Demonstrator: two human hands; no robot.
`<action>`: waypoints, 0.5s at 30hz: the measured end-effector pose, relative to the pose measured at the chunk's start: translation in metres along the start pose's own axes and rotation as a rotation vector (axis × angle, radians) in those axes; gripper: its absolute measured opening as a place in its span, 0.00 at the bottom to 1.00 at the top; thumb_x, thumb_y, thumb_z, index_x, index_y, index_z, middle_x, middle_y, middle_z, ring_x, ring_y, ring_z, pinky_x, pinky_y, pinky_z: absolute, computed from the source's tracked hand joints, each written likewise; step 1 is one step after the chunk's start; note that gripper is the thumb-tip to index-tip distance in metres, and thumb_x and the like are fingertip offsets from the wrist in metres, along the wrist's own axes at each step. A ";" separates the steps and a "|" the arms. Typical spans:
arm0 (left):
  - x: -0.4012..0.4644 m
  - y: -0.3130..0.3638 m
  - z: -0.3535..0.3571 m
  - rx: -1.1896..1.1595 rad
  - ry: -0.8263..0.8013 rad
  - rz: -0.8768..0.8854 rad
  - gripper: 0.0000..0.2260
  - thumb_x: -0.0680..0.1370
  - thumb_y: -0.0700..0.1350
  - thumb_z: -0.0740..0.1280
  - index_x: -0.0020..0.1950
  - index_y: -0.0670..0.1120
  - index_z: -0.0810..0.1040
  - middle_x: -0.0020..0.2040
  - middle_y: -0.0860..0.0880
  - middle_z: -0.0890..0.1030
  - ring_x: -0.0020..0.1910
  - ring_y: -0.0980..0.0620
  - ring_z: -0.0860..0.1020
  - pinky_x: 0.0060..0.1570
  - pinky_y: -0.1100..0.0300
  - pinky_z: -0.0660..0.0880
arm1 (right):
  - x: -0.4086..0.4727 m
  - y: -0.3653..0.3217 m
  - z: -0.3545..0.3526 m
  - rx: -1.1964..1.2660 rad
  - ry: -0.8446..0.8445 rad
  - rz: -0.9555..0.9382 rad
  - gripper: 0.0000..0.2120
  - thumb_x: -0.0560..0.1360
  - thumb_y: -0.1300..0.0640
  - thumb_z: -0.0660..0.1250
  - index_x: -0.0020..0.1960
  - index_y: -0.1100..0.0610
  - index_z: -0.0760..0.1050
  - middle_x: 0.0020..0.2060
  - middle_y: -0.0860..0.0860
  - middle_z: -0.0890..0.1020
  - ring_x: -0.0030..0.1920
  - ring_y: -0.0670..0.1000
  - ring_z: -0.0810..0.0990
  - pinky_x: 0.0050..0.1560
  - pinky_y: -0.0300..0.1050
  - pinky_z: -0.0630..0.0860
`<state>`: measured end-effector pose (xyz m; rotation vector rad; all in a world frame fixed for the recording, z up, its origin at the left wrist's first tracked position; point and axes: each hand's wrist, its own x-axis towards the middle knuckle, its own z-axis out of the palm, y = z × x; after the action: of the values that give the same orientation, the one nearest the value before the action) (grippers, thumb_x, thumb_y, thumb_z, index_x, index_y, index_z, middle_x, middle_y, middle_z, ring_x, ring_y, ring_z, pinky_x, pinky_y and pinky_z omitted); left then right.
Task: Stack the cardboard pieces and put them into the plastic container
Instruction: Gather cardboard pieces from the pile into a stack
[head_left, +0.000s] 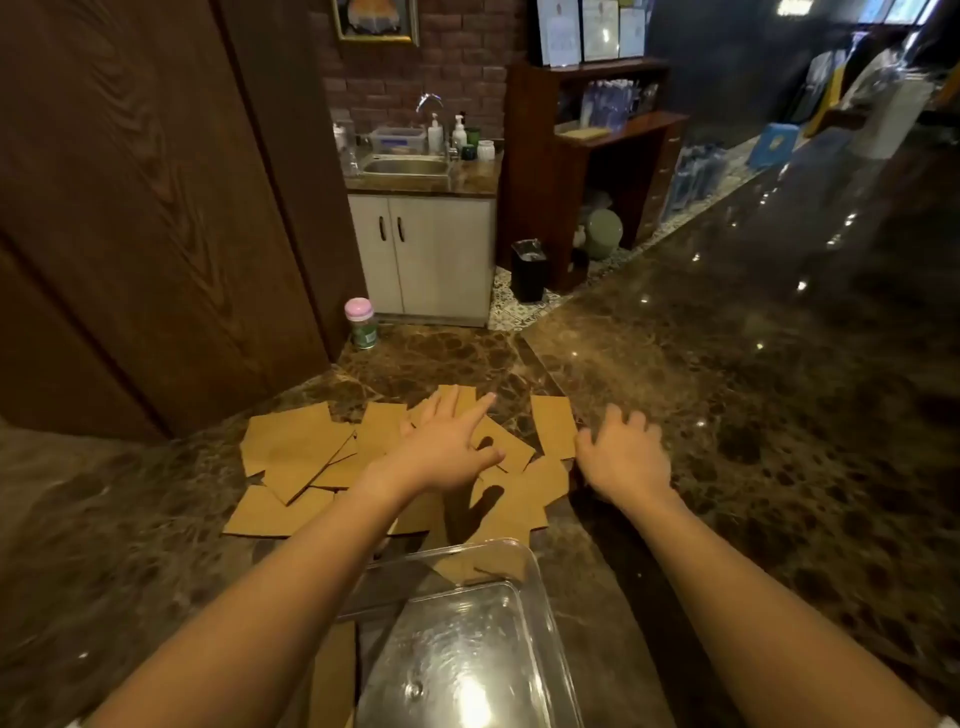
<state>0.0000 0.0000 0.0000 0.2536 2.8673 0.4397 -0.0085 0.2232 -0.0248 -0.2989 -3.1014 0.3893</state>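
**Reaching Over a Scatter of Cardboard, Both Hands Empty**

Reaching forward over the dark marble counter (727, 415), you have both arms stretched toward the cardboard pieces (301, 457), which lie loose and overlapping in a flat spread, none of them stacked yet. Your left hand (447, 447) hovers over the middle of the spread with fingers extended and grasping nothing; whether the fingertips touch the card cannot be told. Your right hand (623, 457) sits at the right edge of the pile, fingers loosely curled downward and holding nothing, just beside the rightmost piece.

The plastic container (467, 649) stands nearer to you than the pile, clear-walled, with nothing stacked in it (a few brown pieces show through or beside its far wall, and one lies along its left side).

These pieces look thin, light and fairly stiff, so they should slide easily on the polished stone but may be hard to lift from flat. Your likely best hold is at the edges: sweep them together with both palms, square the bundle, then pinch it across its thickness. A loose grip could let the smooth sheets fan out.
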 end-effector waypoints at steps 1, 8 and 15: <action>0.002 0.002 -0.001 -0.027 -0.019 -0.011 0.34 0.78 0.66 0.58 0.80 0.62 0.46 0.83 0.44 0.46 0.80 0.41 0.43 0.75 0.35 0.45 | 0.006 0.007 0.000 0.020 -0.044 0.105 0.28 0.81 0.41 0.55 0.74 0.58 0.63 0.70 0.62 0.69 0.68 0.65 0.69 0.61 0.58 0.72; 0.021 0.027 -0.001 0.005 -0.023 0.027 0.29 0.79 0.64 0.58 0.79 0.57 0.60 0.81 0.44 0.58 0.79 0.40 0.55 0.73 0.36 0.50 | 0.026 0.027 0.008 0.073 -0.203 0.396 0.41 0.73 0.29 0.62 0.72 0.59 0.64 0.68 0.61 0.72 0.67 0.62 0.69 0.56 0.55 0.72; 0.036 0.053 0.005 0.025 0.026 0.091 0.27 0.79 0.63 0.59 0.77 0.58 0.63 0.80 0.44 0.59 0.77 0.40 0.57 0.73 0.36 0.50 | 0.034 0.033 0.018 0.057 -0.215 0.446 0.48 0.66 0.30 0.73 0.73 0.61 0.65 0.68 0.59 0.73 0.68 0.61 0.69 0.57 0.55 0.74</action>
<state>-0.0259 0.0585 0.0047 0.3867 2.8965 0.4269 -0.0363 0.2564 -0.0512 -1.0179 -3.1985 0.5433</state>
